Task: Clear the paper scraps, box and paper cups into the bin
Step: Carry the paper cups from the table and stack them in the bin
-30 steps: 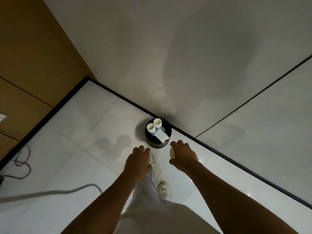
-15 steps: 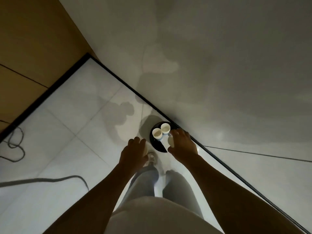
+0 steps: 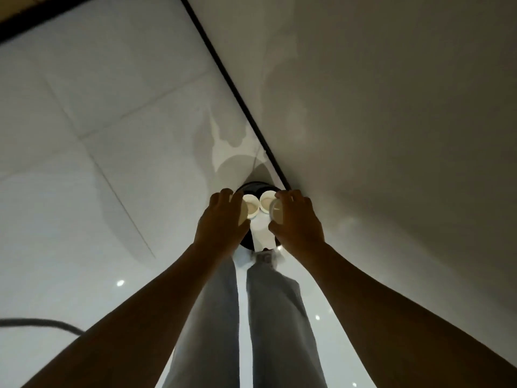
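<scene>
I have each hand curled round a paper cup, left hand [image 3: 222, 219] and right hand [image 3: 298, 222], held over the black bin [image 3: 253, 186] by the wall, where two cups and the box [image 3: 261, 233] already sit, ready to drop.

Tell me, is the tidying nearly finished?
Nearly. Two cups and a white box already sit in the black bin. The left hand and right hand each hold another cup over it, waiting to drop. Paper scraps can't be seen.
</scene>
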`<action>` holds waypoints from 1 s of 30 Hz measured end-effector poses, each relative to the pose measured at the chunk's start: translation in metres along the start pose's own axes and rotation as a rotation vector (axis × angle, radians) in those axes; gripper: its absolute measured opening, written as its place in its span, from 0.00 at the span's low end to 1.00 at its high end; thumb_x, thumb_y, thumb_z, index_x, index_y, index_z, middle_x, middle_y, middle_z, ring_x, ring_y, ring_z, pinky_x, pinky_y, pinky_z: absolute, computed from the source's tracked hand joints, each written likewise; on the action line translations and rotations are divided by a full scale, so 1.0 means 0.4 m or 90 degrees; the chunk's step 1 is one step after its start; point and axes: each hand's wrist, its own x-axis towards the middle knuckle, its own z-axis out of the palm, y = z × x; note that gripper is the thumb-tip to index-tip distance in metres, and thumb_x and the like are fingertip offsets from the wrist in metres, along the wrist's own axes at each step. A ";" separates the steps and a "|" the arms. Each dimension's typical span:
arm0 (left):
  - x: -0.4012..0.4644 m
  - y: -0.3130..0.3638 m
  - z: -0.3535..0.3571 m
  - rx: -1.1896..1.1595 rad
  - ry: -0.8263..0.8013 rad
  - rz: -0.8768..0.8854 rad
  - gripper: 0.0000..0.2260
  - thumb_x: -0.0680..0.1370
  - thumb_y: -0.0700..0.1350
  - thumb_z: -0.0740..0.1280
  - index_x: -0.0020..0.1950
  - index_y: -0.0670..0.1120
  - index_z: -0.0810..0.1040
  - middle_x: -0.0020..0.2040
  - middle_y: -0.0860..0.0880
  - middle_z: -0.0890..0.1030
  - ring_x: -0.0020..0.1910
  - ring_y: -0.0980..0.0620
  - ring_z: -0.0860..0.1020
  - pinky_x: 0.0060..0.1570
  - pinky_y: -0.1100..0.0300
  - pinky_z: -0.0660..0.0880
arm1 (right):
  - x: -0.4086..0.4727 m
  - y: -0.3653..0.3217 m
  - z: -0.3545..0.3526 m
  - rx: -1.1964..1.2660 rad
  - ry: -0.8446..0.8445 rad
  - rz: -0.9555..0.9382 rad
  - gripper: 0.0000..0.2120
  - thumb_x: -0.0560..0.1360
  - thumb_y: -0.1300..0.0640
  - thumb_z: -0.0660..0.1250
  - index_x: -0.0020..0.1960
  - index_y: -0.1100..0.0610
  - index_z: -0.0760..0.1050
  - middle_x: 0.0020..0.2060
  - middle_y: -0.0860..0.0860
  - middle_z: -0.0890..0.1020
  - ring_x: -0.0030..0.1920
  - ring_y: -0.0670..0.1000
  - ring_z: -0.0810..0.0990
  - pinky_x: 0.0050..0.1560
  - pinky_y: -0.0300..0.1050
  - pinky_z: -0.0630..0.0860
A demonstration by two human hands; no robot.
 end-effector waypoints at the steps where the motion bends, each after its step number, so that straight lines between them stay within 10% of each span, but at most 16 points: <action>1: 0.022 -0.008 0.027 -0.012 0.009 -0.007 0.25 0.78 0.51 0.66 0.72 0.45 0.64 0.68 0.46 0.67 0.66 0.48 0.66 0.55 0.60 0.73 | 0.026 0.010 0.023 0.000 0.005 -0.008 0.27 0.72 0.53 0.72 0.68 0.53 0.66 0.64 0.52 0.70 0.62 0.54 0.70 0.48 0.42 0.73; 30: 0.270 -0.163 0.479 -0.112 -0.043 0.071 0.26 0.76 0.51 0.69 0.69 0.42 0.68 0.68 0.41 0.69 0.66 0.41 0.69 0.61 0.54 0.70 | 0.280 0.241 0.425 -0.100 -0.096 -0.054 0.33 0.74 0.52 0.71 0.74 0.55 0.61 0.71 0.55 0.64 0.70 0.57 0.63 0.65 0.45 0.69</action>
